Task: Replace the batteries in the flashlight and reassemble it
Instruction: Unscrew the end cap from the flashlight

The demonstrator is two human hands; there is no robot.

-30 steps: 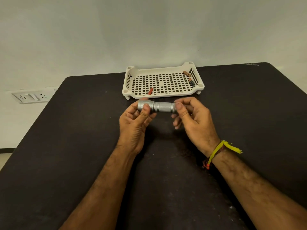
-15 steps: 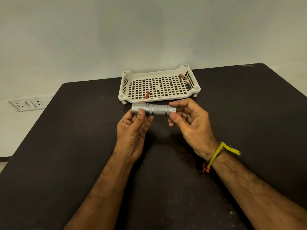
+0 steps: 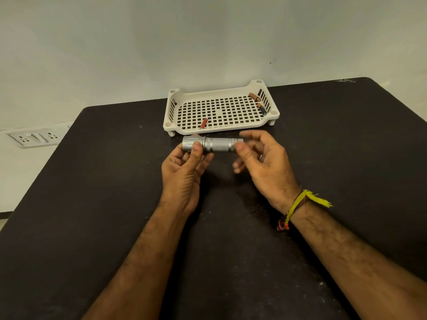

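A silver flashlight [image 3: 216, 144] lies level in the air above the black table [image 3: 92, 192], its wide head pointing left. My left hand [image 3: 184, 172] grips the head end between thumb and fingers. My right hand [image 3: 263, 162] pinches the tail end with thumb and forefinger; its other fingers are blurred. Behind the flashlight stands a white perforated tray [image 3: 221, 130]. One red battery [image 3: 203, 123] lies at the tray's front left, and two brownish batteries [image 3: 254, 97] [image 3: 261, 108] lie at its right wall.
A white wall socket panel [image 3: 34, 137] sits to the left, beyond the table edge. The table's far edge meets a pale wall. A yellow and red thread band [image 3: 298, 206] circles my right wrist.
The view has shifted a little. My right fingers have turned around the flashlight's tail end, the thumb sliding from under it onto its side. The left hand keeps its hold on the head.
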